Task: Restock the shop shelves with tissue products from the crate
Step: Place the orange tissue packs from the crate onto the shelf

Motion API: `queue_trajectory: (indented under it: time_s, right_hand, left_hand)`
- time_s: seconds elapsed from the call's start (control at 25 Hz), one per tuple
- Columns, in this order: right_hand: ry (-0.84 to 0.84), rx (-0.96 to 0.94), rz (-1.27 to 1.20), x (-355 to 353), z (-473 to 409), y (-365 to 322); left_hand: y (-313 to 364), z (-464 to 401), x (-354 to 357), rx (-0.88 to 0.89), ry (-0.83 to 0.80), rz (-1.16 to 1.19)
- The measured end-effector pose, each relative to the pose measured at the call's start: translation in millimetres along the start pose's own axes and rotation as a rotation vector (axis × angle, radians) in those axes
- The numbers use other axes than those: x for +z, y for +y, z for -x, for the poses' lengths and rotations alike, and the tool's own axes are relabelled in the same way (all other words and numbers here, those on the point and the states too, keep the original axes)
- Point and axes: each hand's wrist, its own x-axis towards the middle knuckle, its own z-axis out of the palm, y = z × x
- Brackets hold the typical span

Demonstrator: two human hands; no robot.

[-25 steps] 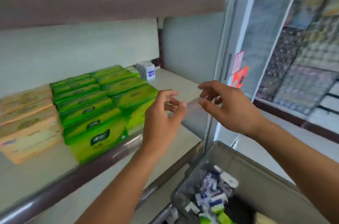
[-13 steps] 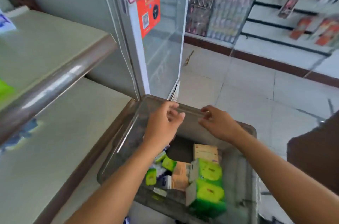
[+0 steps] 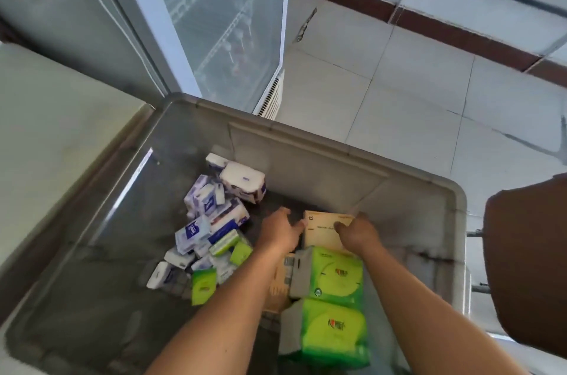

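Both hands down in the crate (image 3: 414, 190), left hand (image 3: 280, 232) and right hand (image 3: 357, 233) flanking the tan pack (image 3: 322, 229), fingers at its edges; grip not clearly closed. Best: clamp both sides evenly, lift straight, clear of the green packs (image 3: 333, 307) just beside it

Pale square floor tiles (image 3: 408, 92) spread out ahead of me, with thin dark joints and a soft glare of daylight on them. At eleven o'clock stands a fridge (image 3: 221, 21) with a glass door, wire racks dim behind the pane and a white vent grille (image 3: 273, 95) at its foot. At nine o'clock I see a bare, dull beige shelf (image 3: 55, 129) with a dark front edge. At one o'clock, low white shelving (image 3: 478, 3) runs along the far side, with a dark brown plinth (image 3: 460, 37) under it and blurred goods on it.
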Motion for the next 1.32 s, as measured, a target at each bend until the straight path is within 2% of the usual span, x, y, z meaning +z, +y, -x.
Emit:
queue_trajectory:
  time_s: [0.12, 0.24, 0.36, 0.56, 0.64, 0.88, 1.04, 1.32]
  right_hand:
    - [-0.011, 0.037, -0.043, 12.5, -20.0, 6.9]
    - [-0.013, 0.012, -0.076, 13.0, -13.4, -1.1]
    - [0.039, 0.004, -0.2, 4.8, 5.8, -12.2]
    - [0.07, -0.136, -0.451, -12.1, 71.1, -38.6]
    - [0.03, -0.224, -0.504, -21.9, 104.0, -52.2]
    - [-0.035, -0.538, -0.515, -79.9, 222.6, -123.0]
    - [-0.124, -0.806, -0.606, -112.9, 309.8, -178.0]
    - [-0.25, -1.205, -0.586, -128.8, 455.1, -240.7]
  left_hand:
    - [-4.0, -21.2, 24.8, 0.005, -0.102, -0.056]
    - [0.7, -21.6, 33.6, 0.019, -0.21, 0.104]
    - [7.0, -10.9, 12.9, 0.005, -0.072, 0.272]
    - [15.9, 37.4, -51.5, 0.136, 0.099, 0.211]
    - [14.8, 66.0, -79.8, 0.179, 0.166, 0.223]
    - [4.6, 182.4, -198.1, 0.317, 0.36, 0.365]
    - [5.7, 269.7, -266.0, 0.418, 0.567, 0.466]
    - [-20.6, 414.3, -339.4, 0.53, 0.915, 0.611]
